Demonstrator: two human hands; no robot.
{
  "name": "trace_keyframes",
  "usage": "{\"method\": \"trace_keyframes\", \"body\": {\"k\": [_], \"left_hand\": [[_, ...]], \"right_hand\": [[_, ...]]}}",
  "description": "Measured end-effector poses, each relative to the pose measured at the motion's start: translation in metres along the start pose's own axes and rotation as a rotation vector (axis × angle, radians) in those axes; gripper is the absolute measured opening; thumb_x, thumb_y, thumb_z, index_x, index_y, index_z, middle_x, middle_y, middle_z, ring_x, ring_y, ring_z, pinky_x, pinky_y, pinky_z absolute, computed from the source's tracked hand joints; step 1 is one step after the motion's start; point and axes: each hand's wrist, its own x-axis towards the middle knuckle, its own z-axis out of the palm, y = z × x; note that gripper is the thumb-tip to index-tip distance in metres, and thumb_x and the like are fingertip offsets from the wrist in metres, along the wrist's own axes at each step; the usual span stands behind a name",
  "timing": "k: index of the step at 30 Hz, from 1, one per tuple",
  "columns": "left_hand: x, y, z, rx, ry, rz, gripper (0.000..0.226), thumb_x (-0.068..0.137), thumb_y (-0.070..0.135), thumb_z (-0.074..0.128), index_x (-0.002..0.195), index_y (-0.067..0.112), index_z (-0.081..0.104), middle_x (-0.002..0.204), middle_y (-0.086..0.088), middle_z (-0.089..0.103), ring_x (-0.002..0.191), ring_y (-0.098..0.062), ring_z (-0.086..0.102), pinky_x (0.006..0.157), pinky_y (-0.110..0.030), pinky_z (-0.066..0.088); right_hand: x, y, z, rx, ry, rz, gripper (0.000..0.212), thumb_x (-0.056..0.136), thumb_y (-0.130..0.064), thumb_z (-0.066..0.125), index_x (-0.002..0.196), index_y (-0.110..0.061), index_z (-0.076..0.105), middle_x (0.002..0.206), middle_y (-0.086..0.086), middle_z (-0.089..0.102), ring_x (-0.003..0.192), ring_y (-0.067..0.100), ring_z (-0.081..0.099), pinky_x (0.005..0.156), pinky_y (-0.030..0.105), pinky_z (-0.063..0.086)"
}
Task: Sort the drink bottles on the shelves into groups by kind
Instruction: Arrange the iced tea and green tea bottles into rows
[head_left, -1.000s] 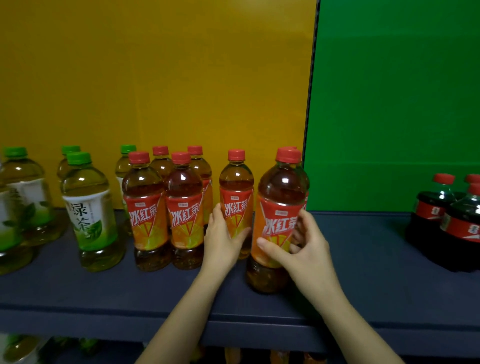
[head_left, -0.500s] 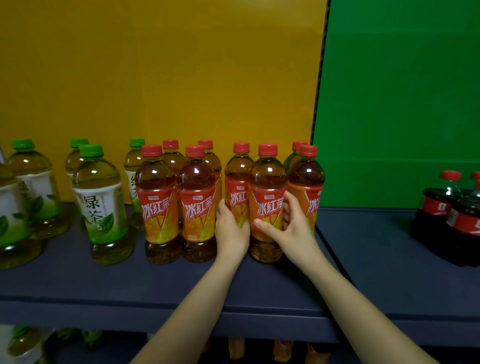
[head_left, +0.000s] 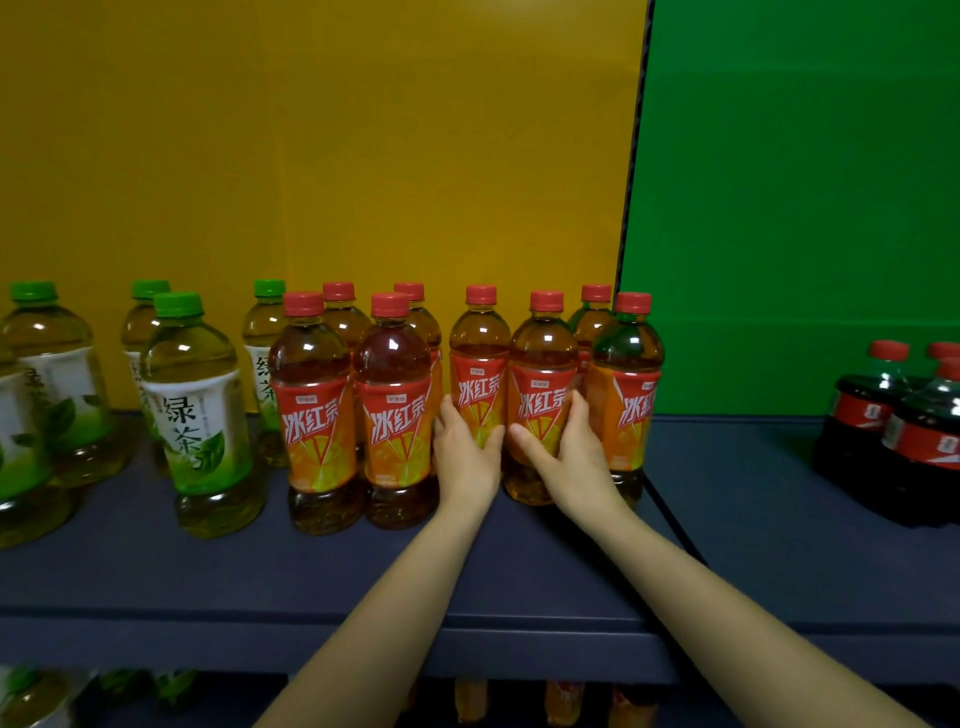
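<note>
On the dark blue shelf (head_left: 156, 571), before the yellow backboard (head_left: 322, 156), gripping a red-capped iced tea bottle (head_left: 479, 332) low on its label with the left hand (head_left: 465, 457), fingers curling round it, and gripping the neighbouring iced tea bottle (head_left: 543, 348) likewise with the right hand (head_left: 569, 457). Holding both upright on the shelf, side by side, amid the other iced tea bottles (head_left: 311, 415). Working with green tea bottles (head_left: 195, 410) standing at the left and cola bottles (head_left: 867, 415) well apart at the right.

Eight red-capped iced tea bottles (head_left: 540, 405), five green tea bottles (head_left: 195, 415), three cola bottles (head_left: 862, 415), two hands (head_left: 465, 457).
</note>
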Motion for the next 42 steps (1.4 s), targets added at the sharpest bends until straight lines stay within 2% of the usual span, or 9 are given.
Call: {"method": "trace_keyframes", "body": {"k": [5, 10, 23, 32, 39, 42], "left_hand": [[0.001, 0.003, 0.004, 0.045, 0.031, -0.024, 0.072, 0.087, 0.020, 0.062, 0.144, 0.005, 0.021, 0.143, -0.014, 0.034, 0.134, -0.027, 0.033, 0.109, -0.036, 0.028], [0.001, 0.001, 0.005, 0.087, 0.077, -0.027, 0.071, 0.087, 0.024, 0.063, 0.142, 0.003, 0.024, 0.144, -0.014, 0.036, 0.135, -0.027, 0.033, 0.109, -0.034, 0.027], [0.000, -0.001, 0.010, 0.146, 0.103, 0.006, 0.070, 0.089, 0.027, 0.059, 0.143, 0.002, 0.021, 0.144, -0.014, 0.034, 0.135, -0.028, 0.032, 0.109, -0.036, 0.029], [-0.002, -0.001, 0.009, 0.131, 0.056, -0.003, 0.071, 0.093, 0.023, 0.053, 0.147, 0.002, 0.013, 0.149, -0.015, 0.029, 0.138, -0.028, 0.028, 0.111, -0.036, 0.026], [-0.004, 0.000, 0.007, 0.109, 0.074, -0.021, 0.067, 0.093, 0.021, 0.054, 0.146, 0.003, 0.017, 0.148, -0.014, 0.031, 0.138, -0.027, 0.027, 0.112, -0.036, 0.024], [-0.005, 0.000, 0.005, 0.106, 0.079, -0.023, 0.067, 0.092, 0.021, 0.055, 0.146, 0.004, 0.019, 0.147, -0.013, 0.032, 0.138, -0.027, 0.028, 0.112, -0.035, 0.022]], "right_hand": [[-0.004, 0.008, 0.010, -0.070, -0.012, 0.041, 0.077, 0.085, -0.028, 0.064, 0.141, -0.005, 0.016, 0.142, 0.010, 0.036, 0.131, 0.022, 0.037, 0.107, 0.032, 0.032], [0.007, 0.007, 0.015, -0.062, 0.033, 0.093, 0.076, 0.086, -0.026, 0.064, 0.142, -0.005, 0.016, 0.143, 0.012, 0.035, 0.132, 0.024, 0.033, 0.107, 0.032, 0.028], [0.021, 0.012, 0.026, -0.025, 0.108, 0.171, 0.079, 0.084, -0.025, 0.066, 0.143, -0.007, 0.016, 0.144, 0.014, 0.036, 0.133, 0.028, 0.034, 0.111, 0.041, 0.029], [0.021, 0.012, 0.025, -0.028, 0.141, 0.139, 0.076, 0.084, -0.025, 0.065, 0.143, -0.007, 0.022, 0.142, 0.013, 0.039, 0.132, 0.026, 0.036, 0.111, 0.041, 0.030], [0.021, 0.009, 0.027, 0.039, 0.160, 0.200, 0.080, 0.083, -0.020, 0.066, 0.145, -0.007, 0.017, 0.144, 0.013, 0.036, 0.134, 0.028, 0.034, 0.112, 0.045, 0.029], [0.018, 0.009, 0.025, 0.033, 0.139, 0.209, 0.074, 0.086, -0.019, 0.063, 0.145, -0.009, 0.018, 0.145, 0.012, 0.036, 0.135, 0.026, 0.033, 0.112, 0.043, 0.028]]}}
